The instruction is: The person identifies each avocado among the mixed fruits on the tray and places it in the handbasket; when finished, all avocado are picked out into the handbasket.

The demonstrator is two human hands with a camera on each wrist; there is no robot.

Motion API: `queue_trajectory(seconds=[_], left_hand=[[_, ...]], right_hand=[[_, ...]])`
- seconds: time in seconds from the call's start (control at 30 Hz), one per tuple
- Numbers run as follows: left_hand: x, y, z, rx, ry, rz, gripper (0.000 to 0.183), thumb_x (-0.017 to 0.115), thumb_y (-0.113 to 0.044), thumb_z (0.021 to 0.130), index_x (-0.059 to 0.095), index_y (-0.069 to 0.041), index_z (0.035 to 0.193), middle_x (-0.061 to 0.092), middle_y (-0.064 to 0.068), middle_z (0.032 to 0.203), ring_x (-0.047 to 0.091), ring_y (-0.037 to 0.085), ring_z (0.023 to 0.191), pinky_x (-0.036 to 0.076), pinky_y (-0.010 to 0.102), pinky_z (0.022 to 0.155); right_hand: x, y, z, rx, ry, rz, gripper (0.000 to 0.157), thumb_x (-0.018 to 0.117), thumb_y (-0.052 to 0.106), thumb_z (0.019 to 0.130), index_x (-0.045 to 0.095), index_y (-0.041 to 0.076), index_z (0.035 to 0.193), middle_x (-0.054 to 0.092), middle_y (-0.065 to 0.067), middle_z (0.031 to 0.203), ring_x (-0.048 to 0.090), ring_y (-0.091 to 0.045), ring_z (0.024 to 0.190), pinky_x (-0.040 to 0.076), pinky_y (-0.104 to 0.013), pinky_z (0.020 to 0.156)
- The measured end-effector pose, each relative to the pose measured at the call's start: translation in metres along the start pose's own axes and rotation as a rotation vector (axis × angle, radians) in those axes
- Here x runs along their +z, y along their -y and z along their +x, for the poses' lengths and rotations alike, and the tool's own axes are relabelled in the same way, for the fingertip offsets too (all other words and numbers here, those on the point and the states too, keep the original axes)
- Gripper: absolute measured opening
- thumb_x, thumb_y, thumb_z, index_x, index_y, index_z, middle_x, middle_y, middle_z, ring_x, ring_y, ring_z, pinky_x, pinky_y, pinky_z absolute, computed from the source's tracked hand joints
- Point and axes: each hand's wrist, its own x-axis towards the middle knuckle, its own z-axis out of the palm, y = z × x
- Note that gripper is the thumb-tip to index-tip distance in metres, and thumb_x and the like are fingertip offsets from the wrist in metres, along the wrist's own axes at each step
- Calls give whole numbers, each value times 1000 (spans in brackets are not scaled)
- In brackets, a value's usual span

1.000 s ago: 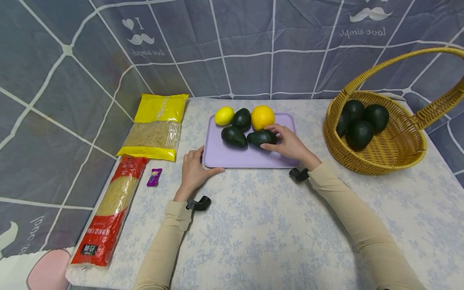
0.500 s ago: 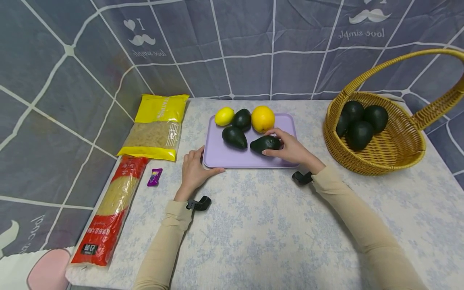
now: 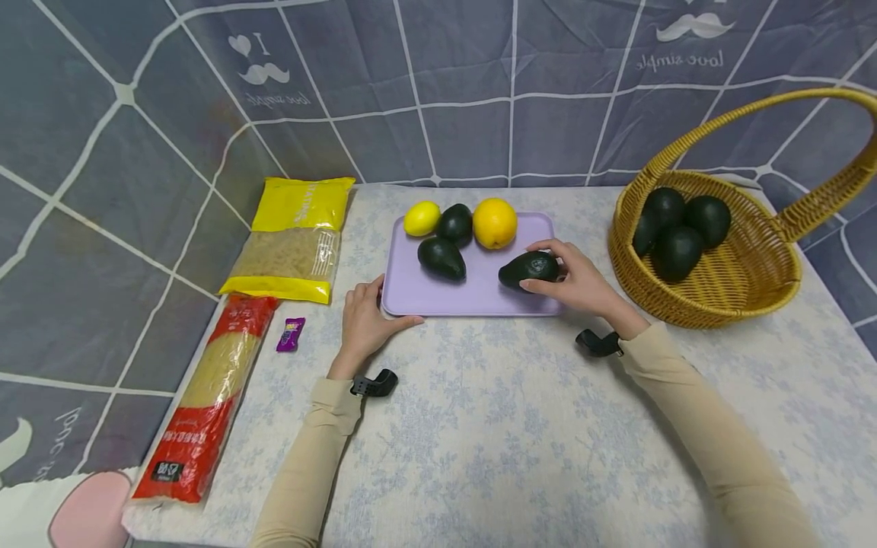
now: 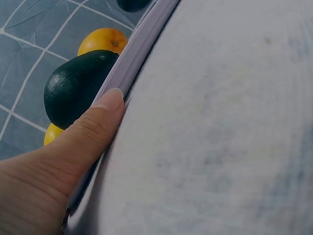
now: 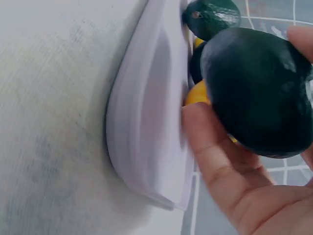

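In the head view my right hand (image 3: 578, 278) grips a dark green avocado (image 3: 529, 269) between thumb and fingers, over the right part of the lilac tray (image 3: 479, 303). The right wrist view shows this avocado (image 5: 259, 93) large, close over the tray's end. My left hand (image 3: 366, 323) spans the tray's front left corner, its thumb (image 4: 105, 110) stretched along the front rim and its fingers at the left side. Two more avocados, one in front (image 3: 441, 259) and one behind (image 3: 455, 225), sit on the tray beside a lemon (image 3: 421, 219) and an orange (image 3: 495, 223).
A tall-handled wicker basket (image 3: 740, 293) with several avocados (image 3: 677, 253) stands to the right. On the left lie a yellow food bag (image 3: 291, 243), a red pack of noodles (image 3: 208, 396) and a small purple wrapped sweet (image 3: 291, 335). A tile-patterned sheet (image 3: 473, 137) rises behind the table.
My right hand has moved right with the avocado, away from the orange and the other avocados. The left hand has stayed at the tray's corner.
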Motion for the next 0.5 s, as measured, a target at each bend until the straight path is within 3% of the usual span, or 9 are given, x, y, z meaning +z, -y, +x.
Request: queue_trajectory(seconds=[0.27, 0.5], left_hand=[[1, 1, 1, 13, -7, 6, 106, 85, -52, 61, 39, 0, 142, 49, 19, 112, 38, 31, 93, 31, 40, 77], [0, 0, 0, 22, -12, 8, 106, 86, -51, 61, 40, 0, 142, 49, 19, 109, 38, 31, 92, 31, 40, 77]], right_hand=[[-14, 14, -16, -54, -113, 101, 55, 75, 15, 82, 51, 12, 131, 46, -10, 127, 53, -25, 88, 42, -23, 69], [-28, 26, -26, -138, -219, 185, 56, 71, 2, 83, 46, 4, 134, 49, -5, 122, 55, -15, 92, 45, -18, 76]])
